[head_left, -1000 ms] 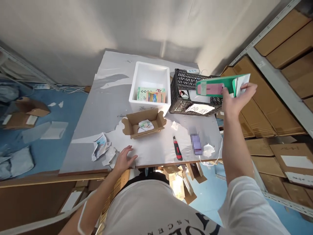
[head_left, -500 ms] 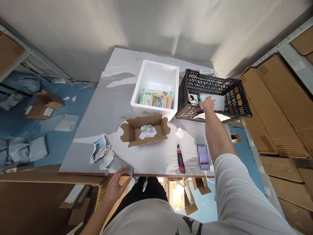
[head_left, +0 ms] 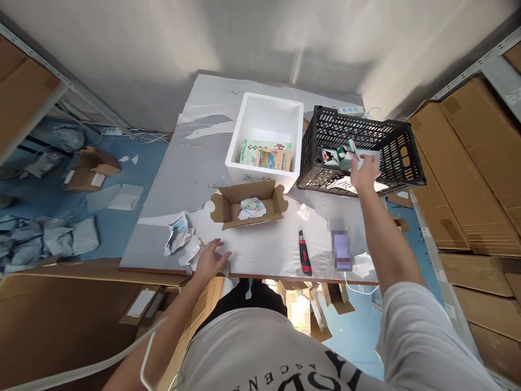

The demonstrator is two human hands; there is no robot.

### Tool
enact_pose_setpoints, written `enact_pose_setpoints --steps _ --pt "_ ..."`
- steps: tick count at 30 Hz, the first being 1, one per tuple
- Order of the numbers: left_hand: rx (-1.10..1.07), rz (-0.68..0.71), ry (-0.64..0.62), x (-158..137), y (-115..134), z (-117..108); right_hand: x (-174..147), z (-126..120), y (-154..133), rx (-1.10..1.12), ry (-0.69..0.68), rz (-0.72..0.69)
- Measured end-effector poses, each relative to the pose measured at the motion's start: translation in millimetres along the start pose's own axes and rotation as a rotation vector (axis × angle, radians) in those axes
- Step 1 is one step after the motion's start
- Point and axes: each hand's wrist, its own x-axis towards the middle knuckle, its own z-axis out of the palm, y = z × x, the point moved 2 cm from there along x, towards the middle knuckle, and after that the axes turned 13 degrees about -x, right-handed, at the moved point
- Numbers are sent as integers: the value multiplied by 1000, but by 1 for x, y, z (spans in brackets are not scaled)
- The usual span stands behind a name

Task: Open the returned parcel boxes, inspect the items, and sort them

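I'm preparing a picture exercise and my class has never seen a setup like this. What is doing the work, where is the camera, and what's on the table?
There is no machine here: a person works with two bare hands. The camera is worn on the head, looking forward and down. On the table stand a white foam box holding booklets, a cardboard tray with crumpled paper inside, and a black crate. A red-and-black knife lies nearer the person. The left hand, at the near edge, holds nothing visible. The right hand is at the crate beside green-and-white packaging; whether it grips anything is unclear.
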Motion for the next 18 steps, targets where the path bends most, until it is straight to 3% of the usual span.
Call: enact_pose_setpoints --steps 3,4,6,9,11,13,15,18 --pt "-13 -44 32 24 -6 3 -62 0 0 165 166 22" --pt "-23 -63 42 32 -7 5 -89 8 -6 241 136 37" --pt "-48 -108 37 48 -10 11 -144 34 -28 373 -73 40" --pt "-111 -173 -11 67 -16 25 -211 79 -78 465 -569 -37" --pt "-169 -230 -40 76 -20 37 -237 96 -109 472 -717 -104" --pt "-254 -291 -37 80 -24 46 -250 98 -128 473 -756 -133" --pt "-355 -310 8 77 -24 48 -257 89 -135 478 -750 -128" --pt "-459 -227 100 59 -15 33 -273 63 -130 491 -726 -107"
